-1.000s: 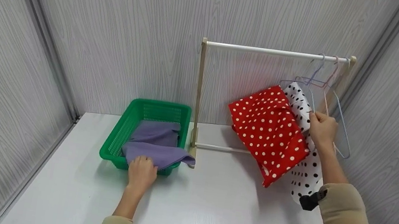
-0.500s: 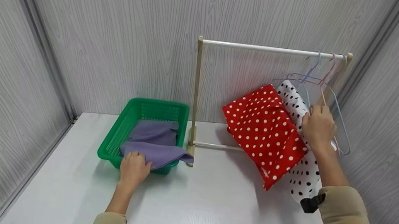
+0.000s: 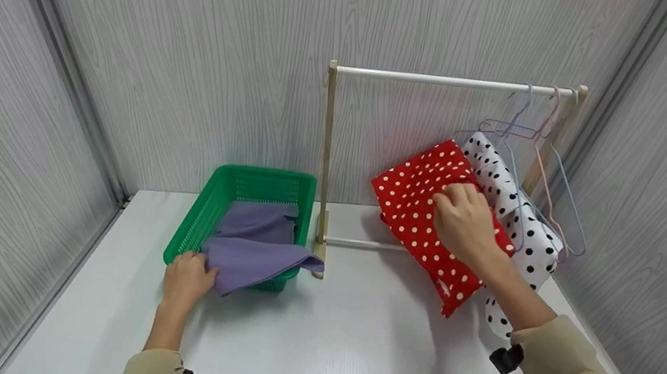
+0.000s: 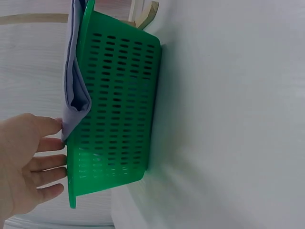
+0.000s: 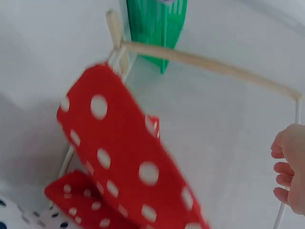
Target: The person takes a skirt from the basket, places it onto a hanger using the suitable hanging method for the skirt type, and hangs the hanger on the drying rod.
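Observation:
My left hand (image 3: 188,281) is at the front left corner of the green basket (image 3: 188,222). In the left wrist view its fingers (image 4: 45,162) are nearly straight, their tips at the basket rim (image 4: 71,181) and the edge of the purple cloth (image 4: 76,102). That purple cloth (image 3: 254,261) lies in the basket, one part draped over the front rim. In front of the red polka-dot cloth (image 3: 413,201) hovers my right hand (image 3: 465,222), fingers loosely curled, holding nothing. A white cloth with black dots (image 3: 533,251) hangs beside the red one.
A rack with a white top bar (image 3: 427,79) and wooden posts stands behind. Several thin hangers, including a pink hanger (image 3: 542,154), crowd its right end. The basket stands left of the left post (image 3: 325,160). Grooved panels (image 3: 211,33) enclose the white table (image 3: 335,357).
My right hand has left the white dotted cloth and moved left in front of the red cloth. My left hand slid left along the basket's front; the purple corner now hangs lower.

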